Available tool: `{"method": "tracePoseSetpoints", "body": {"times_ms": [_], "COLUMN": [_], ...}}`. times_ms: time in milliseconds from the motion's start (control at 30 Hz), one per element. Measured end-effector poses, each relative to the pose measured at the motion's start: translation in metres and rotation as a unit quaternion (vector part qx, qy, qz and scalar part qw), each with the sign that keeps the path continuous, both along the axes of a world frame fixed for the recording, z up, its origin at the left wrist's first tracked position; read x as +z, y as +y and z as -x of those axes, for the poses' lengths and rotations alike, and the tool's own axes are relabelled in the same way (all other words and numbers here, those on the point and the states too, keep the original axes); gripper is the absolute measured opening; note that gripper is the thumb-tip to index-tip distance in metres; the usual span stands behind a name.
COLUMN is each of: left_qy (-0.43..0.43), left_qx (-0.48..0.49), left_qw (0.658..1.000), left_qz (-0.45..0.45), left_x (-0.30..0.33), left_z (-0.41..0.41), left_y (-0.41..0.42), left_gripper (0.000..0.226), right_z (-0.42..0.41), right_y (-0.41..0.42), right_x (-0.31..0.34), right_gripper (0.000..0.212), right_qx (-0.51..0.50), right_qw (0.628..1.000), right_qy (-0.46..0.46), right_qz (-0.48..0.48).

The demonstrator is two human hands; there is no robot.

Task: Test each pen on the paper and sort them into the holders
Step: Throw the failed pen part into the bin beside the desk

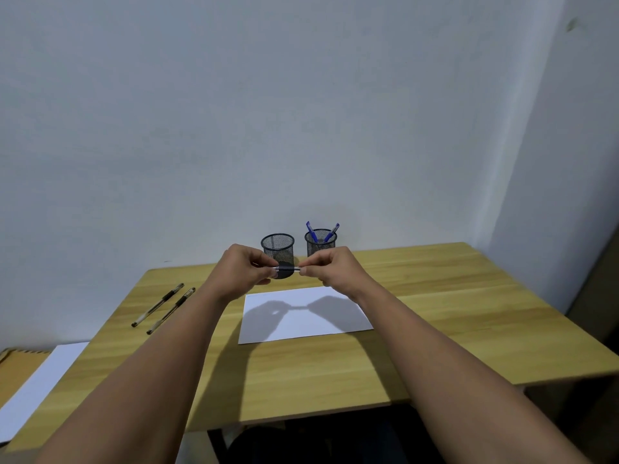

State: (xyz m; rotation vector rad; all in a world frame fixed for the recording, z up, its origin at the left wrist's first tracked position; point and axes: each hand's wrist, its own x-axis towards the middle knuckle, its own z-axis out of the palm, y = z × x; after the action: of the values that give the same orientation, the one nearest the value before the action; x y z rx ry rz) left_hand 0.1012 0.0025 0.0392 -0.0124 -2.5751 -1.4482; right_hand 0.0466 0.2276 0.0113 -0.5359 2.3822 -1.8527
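Holding pen (286, 269) level above paper (303, 316), our left hand (243, 267) and right hand (330, 267) each pinching one end. Two blue pens (313, 234) already in right holder (320, 247); left holder (278, 247) looks empty; two black pens (164, 308) on table (435, 313) untested.

Pale blue-grey wall (301, 95), wall corner at right, light wooden table (435, 329)

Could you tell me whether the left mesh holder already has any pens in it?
No, the left mesh holder shows no pens above its rim, while two blue pens stand in the right mesh holder.
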Motion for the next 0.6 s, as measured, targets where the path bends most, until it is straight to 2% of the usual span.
{"method": "tracePoseSetpoints", "body": {"times_ms": [167,233,300,400,533,600], "left_qy": [0.008,0.016,0.040,0.089,0.118,0.107], "left_qx": [-0.035,-0.065,-0.101,-0.129,-0.163,-0.203], "left_qw": [0.999,0.997,0.993,0.987,0.977,0.967], "left_qz": [0.029,0.037,0.043,0.025,0.075,0.113], "left_x": [0.019,0.032,0.047,0.063,0.057,0.038], "left_z": [0.007,0.010,0.019,0.035,0.043,0.042], "left_y": [0.022,0.046,0.079,0.145,0.243,0.293], "left_gripper": [0.009,0.010,0.017,0.042,0.045,0.047], "right_z": [-0.005,-0.011,-0.011,-0.014,-0.032,-0.044], "right_y": [0.027,0.049,0.075,0.134,0.251,0.316], "right_x": [0.012,0.026,0.038,0.055,0.056,0.039], "right_gripper": [0.016,0.013,0.020,0.015,0.012,0.015], "right_qx": [-0.011,0.010,0.005,-0.096,-0.272,-0.378], "right_qw": [1.000,0.997,0.988,0.973,0.948,0.918], "right_qy": [0.006,0.026,0.054,0.084,0.065,0.041], "right_qz": [-0.017,-0.074,-0.144,-0.191,-0.151,-0.112]}}
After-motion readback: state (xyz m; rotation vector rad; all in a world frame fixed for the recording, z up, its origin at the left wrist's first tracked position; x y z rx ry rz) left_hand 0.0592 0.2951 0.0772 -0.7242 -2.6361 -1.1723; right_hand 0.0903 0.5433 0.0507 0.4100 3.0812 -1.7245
